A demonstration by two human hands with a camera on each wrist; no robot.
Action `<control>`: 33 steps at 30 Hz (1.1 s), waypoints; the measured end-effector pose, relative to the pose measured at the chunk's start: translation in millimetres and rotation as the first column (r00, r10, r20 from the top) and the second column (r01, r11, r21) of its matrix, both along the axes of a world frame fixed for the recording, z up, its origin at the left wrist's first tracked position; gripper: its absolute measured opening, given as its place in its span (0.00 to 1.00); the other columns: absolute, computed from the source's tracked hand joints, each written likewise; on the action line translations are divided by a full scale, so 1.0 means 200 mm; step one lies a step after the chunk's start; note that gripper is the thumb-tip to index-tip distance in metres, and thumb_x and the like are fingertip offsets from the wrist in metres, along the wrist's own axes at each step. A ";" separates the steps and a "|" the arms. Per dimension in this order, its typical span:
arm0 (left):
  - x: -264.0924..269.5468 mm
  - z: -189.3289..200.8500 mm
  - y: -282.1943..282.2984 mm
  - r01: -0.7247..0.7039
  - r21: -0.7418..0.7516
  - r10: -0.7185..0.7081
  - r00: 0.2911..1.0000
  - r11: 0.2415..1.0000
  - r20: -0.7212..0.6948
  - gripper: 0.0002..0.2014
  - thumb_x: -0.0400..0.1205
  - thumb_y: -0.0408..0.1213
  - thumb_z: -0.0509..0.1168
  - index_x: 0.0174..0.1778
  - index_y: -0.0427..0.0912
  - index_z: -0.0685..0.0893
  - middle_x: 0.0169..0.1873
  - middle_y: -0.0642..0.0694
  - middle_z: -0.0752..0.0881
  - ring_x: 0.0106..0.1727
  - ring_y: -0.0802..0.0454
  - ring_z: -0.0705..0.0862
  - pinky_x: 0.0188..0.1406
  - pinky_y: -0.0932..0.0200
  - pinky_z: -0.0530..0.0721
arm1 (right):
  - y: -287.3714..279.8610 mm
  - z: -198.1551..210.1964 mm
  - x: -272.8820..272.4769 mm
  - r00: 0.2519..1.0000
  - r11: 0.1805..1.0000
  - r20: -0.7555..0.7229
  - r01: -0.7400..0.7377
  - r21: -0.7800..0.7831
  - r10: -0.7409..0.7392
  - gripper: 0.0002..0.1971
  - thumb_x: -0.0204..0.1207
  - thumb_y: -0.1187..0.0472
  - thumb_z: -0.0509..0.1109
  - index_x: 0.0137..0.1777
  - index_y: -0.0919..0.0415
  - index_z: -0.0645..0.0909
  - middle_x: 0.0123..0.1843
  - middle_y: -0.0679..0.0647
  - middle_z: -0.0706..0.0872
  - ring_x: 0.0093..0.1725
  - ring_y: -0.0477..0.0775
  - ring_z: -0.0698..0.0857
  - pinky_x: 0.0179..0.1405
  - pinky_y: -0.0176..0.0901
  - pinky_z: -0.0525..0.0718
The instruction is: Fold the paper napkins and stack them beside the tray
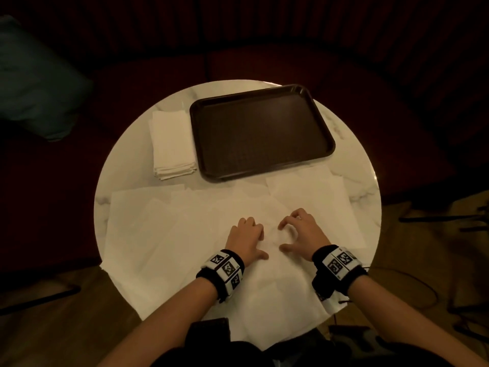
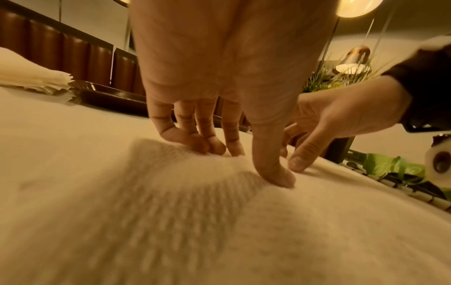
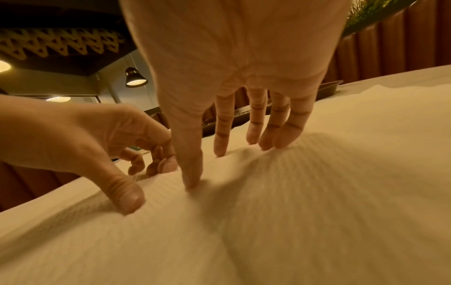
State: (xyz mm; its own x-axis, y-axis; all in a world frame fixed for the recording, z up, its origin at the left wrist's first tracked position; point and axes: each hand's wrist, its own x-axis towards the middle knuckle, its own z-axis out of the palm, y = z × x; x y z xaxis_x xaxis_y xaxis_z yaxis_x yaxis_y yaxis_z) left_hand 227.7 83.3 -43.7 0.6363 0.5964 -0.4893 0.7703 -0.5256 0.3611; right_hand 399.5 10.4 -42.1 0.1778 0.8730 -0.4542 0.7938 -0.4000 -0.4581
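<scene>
Several unfolded white napkins lie overlapping across the near half of the round table point(image 1: 127, 165). Both my hands sit on the middle napkin point(image 1: 270, 276). My left hand point(image 1: 254, 242) has bent fingers, with their tips and the thumb pressing the paper point(image 2: 171, 192). My right hand point(image 1: 288, 234) arches over the sheet, fingertips and thumb touching it point(image 3: 292, 192). Neither hand lifts the paper. A stack of folded napkins point(image 1: 172, 144) lies against the left side of the dark brown tray point(image 1: 259, 133), which holds nothing.
The tray takes up the far right of the table, with its rim close to the spread napkins. Some napkins overhang the table's near edge. A dark red booth seat curves round the far side, with a teal cushion point(image 1: 34, 80) on the left. Cables lie on the floor at right.
</scene>
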 end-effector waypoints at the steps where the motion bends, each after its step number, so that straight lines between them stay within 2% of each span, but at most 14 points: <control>1: 0.00 0.00 -0.01 -0.001 0.003 0.001 1.000 1.000 -0.008 0.23 0.71 0.55 0.75 0.55 0.45 0.80 0.58 0.47 0.75 0.62 0.46 0.71 0.57 0.52 0.73 | 0.00 0.00 -0.01 1.000 1.000 0.007 0.000 0.000 0.000 0.23 0.63 0.50 0.81 0.57 0.46 0.80 0.62 0.49 0.69 0.62 0.52 0.70 0.63 0.44 0.74; 5: 0.00 0.03 -0.03 -0.090 -0.067 0.093 0.995 0.994 0.043 0.16 0.72 0.47 0.76 0.47 0.43 0.82 0.52 0.47 0.79 0.57 0.47 0.75 0.53 0.55 0.75 | -0.01 0.02 -0.01 0.999 1.000 0.029 -0.013 0.007 0.013 0.20 0.63 0.49 0.81 0.54 0.47 0.80 0.63 0.49 0.69 0.63 0.53 0.70 0.65 0.47 0.74; 9: -0.05 0.08 -0.02 -0.232 -0.263 0.285 0.940 0.936 0.186 0.15 0.68 0.41 0.80 0.32 0.48 0.78 0.35 0.52 0.81 0.37 0.54 0.79 0.34 0.67 0.75 | -0.03 0.06 0.03 0.996 0.997 -0.082 0.026 0.068 -0.020 0.21 0.63 0.46 0.81 0.54 0.46 0.80 0.58 0.47 0.72 0.61 0.51 0.73 0.61 0.44 0.74; 13: -0.13 0.22 0.04 -0.242 -0.450 0.381 0.890 0.860 0.250 0.13 0.69 0.34 0.81 0.35 0.43 0.80 0.25 0.51 0.85 0.25 0.62 0.83 0.27 0.73 0.76 | -0.03 0.10 0.06 0.990 0.999 -0.142 0.014 0.045 -0.008 0.25 0.63 0.42 0.81 0.59 0.43 0.79 0.57 0.47 0.76 0.58 0.50 0.75 0.57 0.41 0.72; 15: -0.18 0.29 0.09 -0.218 -0.508 0.402 0.869 0.833 0.287 0.13 0.69 0.32 0.80 0.36 0.42 0.80 0.24 0.49 0.87 0.26 0.58 0.86 0.31 0.68 0.80 | -0.03 0.12 0.07 0.987 1.000 -0.162 0.015 0.027 -0.011 0.26 0.63 0.41 0.81 0.60 0.43 0.79 0.59 0.48 0.77 0.59 0.49 0.76 0.58 0.41 0.73; 18: -0.26 0.39 0.17 -0.217 -0.540 0.462 0.805 0.813 0.372 0.12 0.69 0.32 0.81 0.42 0.38 0.85 0.32 0.43 0.90 0.30 0.53 0.86 0.36 0.62 0.83 | -0.02 0.16 0.05 0.954 0.996 -0.291 0.082 0.029 -0.071 0.28 0.59 0.38 0.81 0.59 0.41 0.82 0.61 0.43 0.80 0.60 0.46 0.79 0.56 0.39 0.75; 21: -0.34 0.49 0.23 -0.253 -0.574 0.559 0.694 0.779 0.453 0.12 0.72 0.30 0.79 0.49 0.32 0.88 0.41 0.40 0.91 0.38 0.53 0.87 0.43 0.60 0.85 | 0.02 0.21 0.02 0.848 0.980 -0.507 0.196 0.026 -0.156 0.40 0.49 0.29 0.80 0.63 0.43 0.81 0.61 0.44 0.86 0.60 0.44 0.84 0.54 0.36 0.80; 24: -0.41 0.57 0.27 -0.304 -0.637 0.681 0.530 0.708 0.505 0.14 0.73 0.32 0.77 0.53 0.34 0.89 0.48 0.39 0.92 0.50 0.44 0.90 0.55 0.52 0.87 | 0.07 0.24 -0.02 0.620 0.920 -0.727 0.390 -0.042 -0.296 0.42 0.53 0.37 0.80 0.70 0.50 0.77 0.59 0.53 0.89 0.60 0.51 0.87 0.56 0.43 0.83; 26: -0.44 0.61 0.29 -0.344 -0.675 0.752 0.408 0.652 0.518 0.13 0.74 0.32 0.76 0.54 0.35 0.88 0.49 0.39 0.92 0.52 0.43 0.90 0.57 0.51 0.86 | 0.11 0.25 -0.05 0.476 0.879 -0.795 0.454 -0.144 -0.375 0.40 0.57 0.41 0.79 0.71 0.53 0.76 0.65 0.55 0.85 0.63 0.56 0.84 0.55 0.45 0.84; 27: -0.46 0.62 0.29 -0.371 -0.695 0.786 0.336 0.617 0.519 0.12 0.75 0.32 0.75 0.53 0.36 0.87 0.49 0.39 0.92 0.52 0.43 0.89 0.58 0.50 0.86 | 0.13 0.27 -0.08 0.438 0.873 -0.805 0.448 -0.190 -0.400 0.37 0.62 0.43 0.77 0.72 0.53 0.76 0.67 0.56 0.82 0.64 0.59 0.83 0.54 0.44 0.85; 29: -0.49 0.61 0.31 -0.413 -0.741 0.846 0.195 0.529 0.496 0.13 0.74 0.32 0.76 0.54 0.37 0.86 0.49 0.39 0.91 0.52 0.42 0.90 0.59 0.47 0.86 | 0.17 0.29 -0.13 0.412 0.872 -0.801 0.417 -0.258 -0.434 0.31 0.70 0.47 0.74 0.73 0.56 0.74 0.67 0.57 0.79 0.59 0.57 0.83 0.49 0.40 0.86; 30: -0.51 0.59 0.31 -0.421 -0.762 0.865 0.139 0.492 0.482 0.17 0.73 0.33 0.77 0.57 0.36 0.85 0.50 0.38 0.91 0.53 0.41 0.90 0.61 0.45 0.85 | 0.19 0.31 -0.17 0.416 0.875 -0.795 0.398 -0.276 -0.441 0.32 0.69 0.46 0.76 0.72 0.57 0.75 0.64 0.57 0.80 0.56 0.55 0.85 0.46 0.39 0.85; 32: -0.55 0.56 0.33 -0.443 -0.798 0.899 0.050 0.410 0.435 0.22 0.72 0.34 0.78 0.62 0.36 0.82 0.54 0.36 0.89 0.55 0.39 0.89 0.63 0.41 0.84 | 0.23 0.31 -0.22 0.441 0.884 -0.781 0.364 -0.294 -0.441 0.42 0.55 0.39 0.84 0.69 0.58 0.79 0.63 0.58 0.82 0.50 0.54 0.87 0.41 0.39 0.85; 33: -0.57 0.54 0.33 -0.451 -0.810 0.909 0.005 0.375 0.418 0.20 0.73 0.33 0.77 0.60 0.38 0.82 0.54 0.37 0.89 0.55 0.38 0.89 0.62 0.41 0.85 | 0.26 0.30 -0.23 0.440 0.882 -0.779 0.363 -0.300 -0.446 0.45 0.49 0.39 0.86 0.67 0.59 0.81 0.63 0.60 0.84 0.50 0.55 0.88 0.40 0.40 0.85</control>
State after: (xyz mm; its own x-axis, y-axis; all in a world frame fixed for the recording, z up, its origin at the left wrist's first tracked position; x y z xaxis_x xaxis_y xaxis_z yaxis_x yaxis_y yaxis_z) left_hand 113.5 149.8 65.1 0.1711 0.8919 -0.4186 -0.0817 0.4362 0.8961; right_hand 353.1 61.7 18.6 0.0218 0.7594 -0.6503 -0.1720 -0.6379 -0.7506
